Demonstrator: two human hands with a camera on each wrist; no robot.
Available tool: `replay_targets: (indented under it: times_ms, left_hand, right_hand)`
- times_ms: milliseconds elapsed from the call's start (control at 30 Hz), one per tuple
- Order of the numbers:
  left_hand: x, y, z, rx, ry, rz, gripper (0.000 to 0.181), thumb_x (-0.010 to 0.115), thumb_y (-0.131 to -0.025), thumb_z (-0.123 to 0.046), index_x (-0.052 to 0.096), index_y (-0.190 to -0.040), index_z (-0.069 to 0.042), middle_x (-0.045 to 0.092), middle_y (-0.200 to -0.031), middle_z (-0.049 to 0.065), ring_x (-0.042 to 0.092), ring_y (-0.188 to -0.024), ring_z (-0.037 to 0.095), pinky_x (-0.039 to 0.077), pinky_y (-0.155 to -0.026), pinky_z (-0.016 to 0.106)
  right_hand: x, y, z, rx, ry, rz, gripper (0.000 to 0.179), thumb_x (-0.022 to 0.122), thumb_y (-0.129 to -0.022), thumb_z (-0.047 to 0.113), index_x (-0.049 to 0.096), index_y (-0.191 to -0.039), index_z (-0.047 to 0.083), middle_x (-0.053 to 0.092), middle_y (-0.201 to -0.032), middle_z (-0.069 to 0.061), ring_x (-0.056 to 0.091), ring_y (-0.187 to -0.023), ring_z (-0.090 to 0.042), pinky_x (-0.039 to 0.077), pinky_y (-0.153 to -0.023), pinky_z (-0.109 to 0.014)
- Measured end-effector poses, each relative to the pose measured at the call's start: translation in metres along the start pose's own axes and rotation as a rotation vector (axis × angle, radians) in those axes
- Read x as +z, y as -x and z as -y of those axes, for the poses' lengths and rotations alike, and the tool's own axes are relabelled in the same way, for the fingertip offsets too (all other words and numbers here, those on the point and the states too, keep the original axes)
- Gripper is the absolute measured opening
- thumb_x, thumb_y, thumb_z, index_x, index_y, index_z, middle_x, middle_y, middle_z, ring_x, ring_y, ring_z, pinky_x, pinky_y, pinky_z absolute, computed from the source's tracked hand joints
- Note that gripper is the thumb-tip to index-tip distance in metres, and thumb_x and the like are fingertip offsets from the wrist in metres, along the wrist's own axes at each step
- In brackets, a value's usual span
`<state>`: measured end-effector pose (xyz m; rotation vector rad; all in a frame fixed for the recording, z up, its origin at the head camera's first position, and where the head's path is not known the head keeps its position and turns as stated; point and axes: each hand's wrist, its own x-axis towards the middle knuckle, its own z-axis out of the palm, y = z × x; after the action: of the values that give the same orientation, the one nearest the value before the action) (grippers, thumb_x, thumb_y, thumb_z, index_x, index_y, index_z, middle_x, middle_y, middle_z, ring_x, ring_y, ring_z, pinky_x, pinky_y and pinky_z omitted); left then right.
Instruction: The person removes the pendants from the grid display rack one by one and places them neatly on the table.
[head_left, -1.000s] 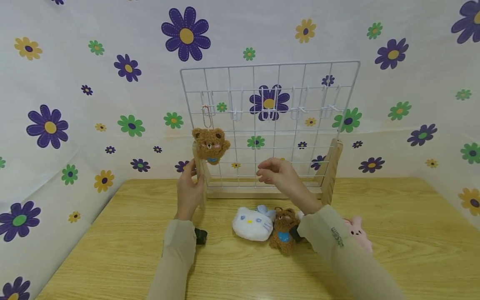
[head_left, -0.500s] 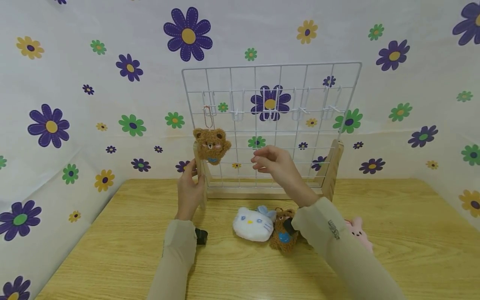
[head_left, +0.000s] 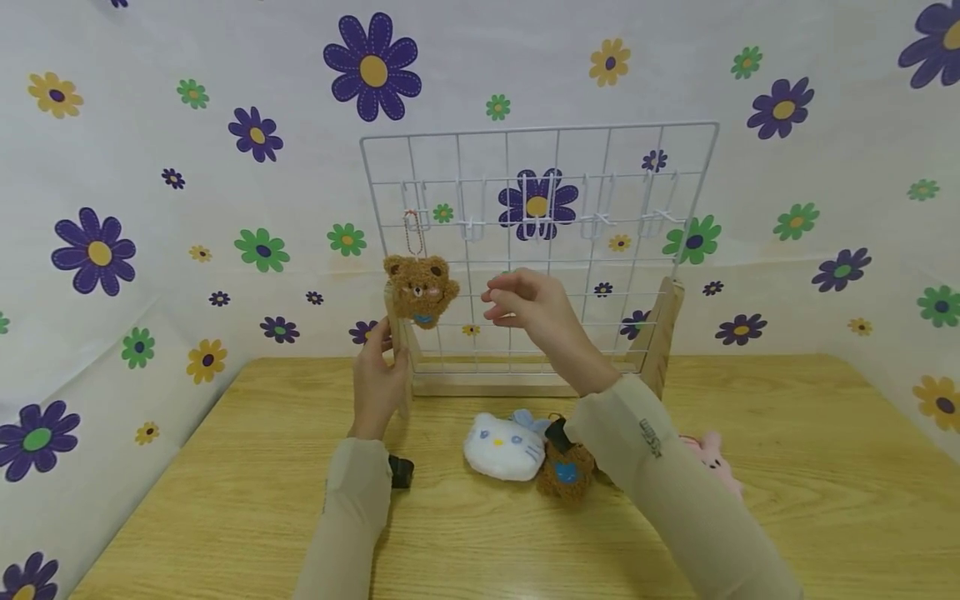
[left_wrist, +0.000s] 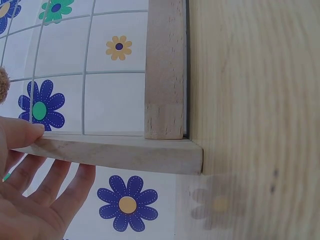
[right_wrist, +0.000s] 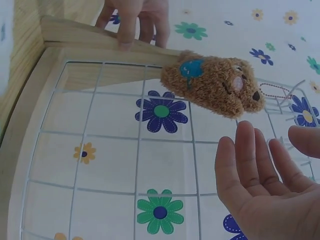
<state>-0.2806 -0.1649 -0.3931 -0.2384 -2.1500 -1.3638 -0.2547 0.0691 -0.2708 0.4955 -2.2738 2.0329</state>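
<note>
A brown plush bear keychain [head_left: 422, 287] hangs by its bead chain from the leftmost white hook of a wire grid rack [head_left: 517, 250]. My left hand [head_left: 378, 383] grips the rack's left wooden post [left_wrist: 120, 152], thumb on one side and fingers on the other, just below the bear. To the right of the bear, my right hand [head_left: 536, 321] is raised in front of the grid with its fingers loosely bent and nothing in them. In the right wrist view its fingertips are near the bear's head [right_wrist: 240, 90], apparently apart from it.
On the wooden table [head_left: 225, 517] before the rack lie a white cat plush [head_left: 504, 450], another brown bear [head_left: 566, 475] partly behind the right wrist's camera, and a pink rabbit plush [head_left: 716, 467] partly behind the sleeve. More white hooks [head_left: 600, 218] line the grid.
My right hand has moved left and up towards the hanging bear. The left hand has stayed on the post, and the bear hangs as before.
</note>
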Motion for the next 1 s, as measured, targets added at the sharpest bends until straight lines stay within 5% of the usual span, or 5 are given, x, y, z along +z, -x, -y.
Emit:
replay_targets:
  times_ms: [333,1000]
  left_hand:
    - [0.000,-0.001,-0.002,-0.011,-0.012,-0.001,0.050,0.061,-0.095,0.009,0.050,-0.144,0.004,0.062,-0.127,0.025,0.062,-0.112,0.040,0.056,-0.089,0.053]
    - [-0.001,0.000,-0.002,-0.019,-0.015,0.009,0.050,0.061,-0.095,0.009,0.050,-0.144,0.005,0.060,-0.131,0.025,0.061,-0.114,0.042,0.055,-0.090,0.054]
  right_hand:
    - [0.004,-0.011,0.013,0.078,-0.086,0.029,0.028,0.054,-0.106,0.010,0.059,-0.130,-0.005,0.065,-0.125,-0.018,0.067,-0.103,-0.031,0.056,-0.094,-0.041]
    - [0.014,-0.022,0.024,0.009,-0.199,0.077,0.036,0.053,-0.106,0.009,0.054,-0.140,-0.003,0.062,-0.132,-0.016,0.069,-0.094,-0.026,0.058,-0.090,-0.040]
